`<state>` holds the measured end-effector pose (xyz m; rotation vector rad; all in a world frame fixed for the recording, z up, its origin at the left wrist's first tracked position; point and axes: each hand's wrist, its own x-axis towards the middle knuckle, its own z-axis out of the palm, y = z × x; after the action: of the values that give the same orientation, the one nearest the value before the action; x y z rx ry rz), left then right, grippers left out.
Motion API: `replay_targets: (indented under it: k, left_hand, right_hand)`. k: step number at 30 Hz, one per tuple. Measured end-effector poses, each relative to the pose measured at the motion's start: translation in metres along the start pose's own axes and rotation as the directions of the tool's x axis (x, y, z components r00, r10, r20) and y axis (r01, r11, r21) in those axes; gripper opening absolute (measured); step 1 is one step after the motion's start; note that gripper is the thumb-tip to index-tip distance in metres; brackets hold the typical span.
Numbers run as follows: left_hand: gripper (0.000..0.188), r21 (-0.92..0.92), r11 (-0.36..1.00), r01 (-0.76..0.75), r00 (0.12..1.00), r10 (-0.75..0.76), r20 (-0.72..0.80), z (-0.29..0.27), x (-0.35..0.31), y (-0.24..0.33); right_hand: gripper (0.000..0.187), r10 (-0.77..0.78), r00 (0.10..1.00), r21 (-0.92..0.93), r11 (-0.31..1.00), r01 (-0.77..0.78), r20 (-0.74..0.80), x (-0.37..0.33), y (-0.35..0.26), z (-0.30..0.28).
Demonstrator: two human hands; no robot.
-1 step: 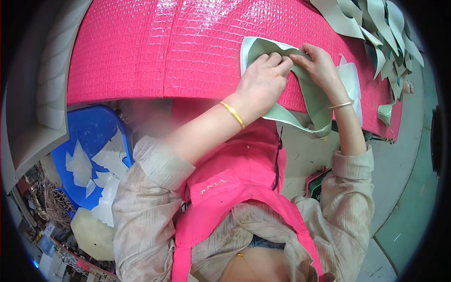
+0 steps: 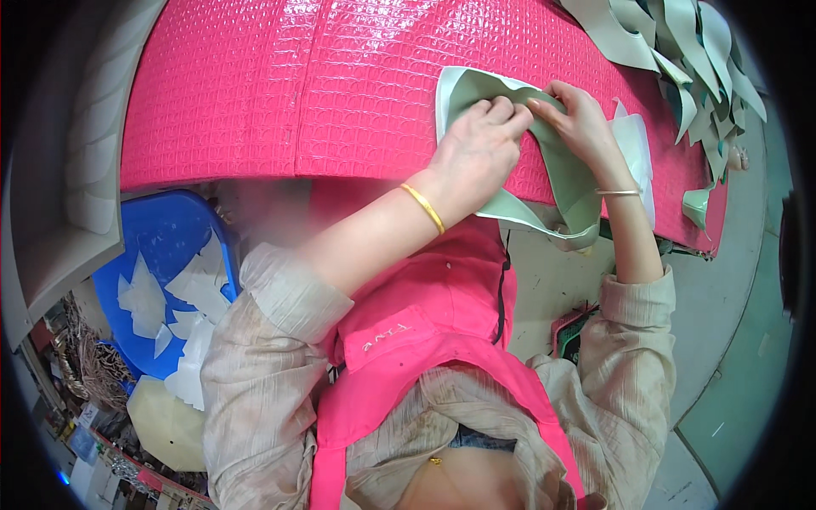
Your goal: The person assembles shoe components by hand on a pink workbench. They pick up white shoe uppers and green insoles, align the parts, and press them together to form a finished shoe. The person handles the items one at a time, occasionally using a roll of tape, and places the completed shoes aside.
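A curved grey-green sheet piece (image 2: pixel 571 180), leather-like with a pale border, lies at the table's near edge, and its lower loop hangs past that edge. My left hand (image 2: pixel 478 151) has its fingers curled down on the upper part of this piece; the fingertips are partly hidden. Close beside it, my right hand (image 2: pixel 585 127) pinches the inner edge of the same piece between thumb and fingers. Under and beside my right wrist lies a whitish sheet (image 2: pixel 633 157).
The table has a glossy pink embossed cover (image 2: pixel 374 93). Several grey-green strips (image 2: pixel 693 59) are heaped at its far right, some hanging over the side. A blue bin (image 2: pixel 170 225) with torn white scraps (image 2: pixel 143 297) stands below left, near a grey panel (image 2: pixel 93 144).
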<state>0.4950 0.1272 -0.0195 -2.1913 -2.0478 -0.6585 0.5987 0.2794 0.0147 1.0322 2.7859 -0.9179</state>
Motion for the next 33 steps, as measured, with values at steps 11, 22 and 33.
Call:
replay_targets:
  k: [11, 22, 33]
  left_hand:
    - [0.038, -0.143, 0.987, -0.079, 0.997, 0.074, -0.037, 0.012, 0.001, -0.009]
    - [0.038, -0.294, 0.951, -0.092, 0.996, 0.089, -0.025, 0.009, 0.004, -0.008]
    - [0.030, -0.371, 0.925, -0.084, 0.995, 0.100, 0.022, 0.011, 0.014, -0.019]
  right_hand:
    - [0.033, -0.043, 0.995, 0.086, 0.995, 0.050, -0.086, -0.025, 0.007, 0.001]
    - [0.031, -0.045, 0.968, 0.107, 0.992, 0.073, -0.248, -0.030, 0.013, 0.009]
    - [0.067, 0.248, 0.965, 0.833, 0.513, -0.210, 0.090, -0.097, 0.015, 0.005]
